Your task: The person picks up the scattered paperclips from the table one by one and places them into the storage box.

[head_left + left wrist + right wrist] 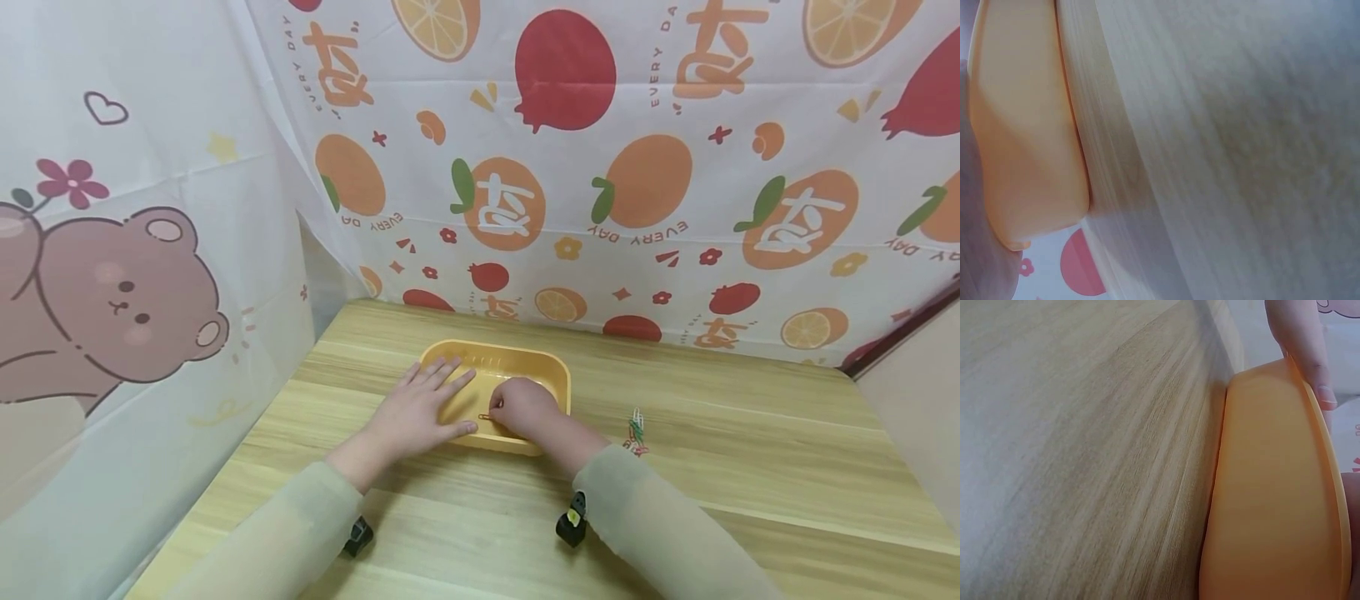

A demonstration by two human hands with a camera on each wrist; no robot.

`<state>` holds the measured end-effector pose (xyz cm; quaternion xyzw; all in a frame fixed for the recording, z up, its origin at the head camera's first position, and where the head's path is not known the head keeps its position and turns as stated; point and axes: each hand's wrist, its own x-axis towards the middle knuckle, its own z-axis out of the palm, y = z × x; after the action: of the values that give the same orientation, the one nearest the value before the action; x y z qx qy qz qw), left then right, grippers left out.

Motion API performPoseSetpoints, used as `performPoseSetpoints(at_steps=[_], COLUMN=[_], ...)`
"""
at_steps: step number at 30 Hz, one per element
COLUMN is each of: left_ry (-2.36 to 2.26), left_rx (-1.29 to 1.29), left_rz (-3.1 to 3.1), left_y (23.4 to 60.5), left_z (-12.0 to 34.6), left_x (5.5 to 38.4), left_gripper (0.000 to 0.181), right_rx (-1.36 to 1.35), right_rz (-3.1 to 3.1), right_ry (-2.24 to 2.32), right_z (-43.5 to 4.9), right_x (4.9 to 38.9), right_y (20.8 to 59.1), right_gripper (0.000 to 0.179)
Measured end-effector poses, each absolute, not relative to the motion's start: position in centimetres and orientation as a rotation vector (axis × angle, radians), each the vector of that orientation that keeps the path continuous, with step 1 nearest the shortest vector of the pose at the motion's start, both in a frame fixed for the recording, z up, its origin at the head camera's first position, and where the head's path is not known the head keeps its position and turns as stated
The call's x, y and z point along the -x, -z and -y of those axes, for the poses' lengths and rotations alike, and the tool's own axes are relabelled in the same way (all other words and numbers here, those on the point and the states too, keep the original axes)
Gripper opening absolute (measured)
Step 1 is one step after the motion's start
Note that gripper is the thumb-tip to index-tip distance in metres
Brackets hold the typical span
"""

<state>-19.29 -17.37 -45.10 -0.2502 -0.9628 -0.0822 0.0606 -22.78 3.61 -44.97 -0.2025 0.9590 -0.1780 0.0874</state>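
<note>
"What's the largest thing here?"

"The wood-grain table [750,467]. On it a shallow yellow plastic tray [517,363] sits flat, its long side facing the person, presumably so both hands fit over it."

"And the hands?"

"The left hand [423,412] is spread over the tray's left end, grasping nothing, its thumb at the near rim. I'd judge it's there to steady something so light. The right hand [525,404] reaches in over the right part, its fingertips pinching."

"What's off to the right?"

"A loose cluster of paper clips [637,430], white, green and reddish, lying on the wood just beyond the right forearm, likely for that arm's easy reach."

"And the smallest?"

"One red paper clip [484,417], inside the tray's outline, pinched at one end, perhaps for finer control. Whether it touches the floor, I can't tell."
</note>
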Motion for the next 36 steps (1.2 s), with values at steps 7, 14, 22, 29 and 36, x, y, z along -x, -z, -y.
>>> performPoseSetpoints(at_steps=[7, 14, 22, 29, 36], left_ry=[0.229, 0.243, 0.228, 0.213, 0.203], left_rx=[0.758, 0.761, 0.755, 0.754, 0.751], left_rz=[2.917, 2.91, 2.917, 2.909, 2.915], left_y=[45.0, 44.9, 44.7, 44.7, 44.9], left_z=[17.4, 17.3, 17.2, 17.2, 17.2], left_x=[19.3, 19.1, 19.0, 19.1, 19.1], left_gripper=[0.081, 0.081, 0.081, 0.08, 0.08], right_rx=[0.58, 0.577, 0.552, 0.576, 0.532], right_rz=[-2.848, -2.849, -2.833, -2.827, -2.881], right_ry=[0.556, 0.589, 0.652, 0.786, 0.859], right_z=[-3.8, -4.0, -4.5, -5.5, -6.7], right_x=[22.6, 22.4, 22.1, 21.7, 21.2], right_y=[44.7, 44.3, 43.5, 43.0, 42.6], right_gripper=[0.013, 0.014, 0.017, 0.023, 0.023])
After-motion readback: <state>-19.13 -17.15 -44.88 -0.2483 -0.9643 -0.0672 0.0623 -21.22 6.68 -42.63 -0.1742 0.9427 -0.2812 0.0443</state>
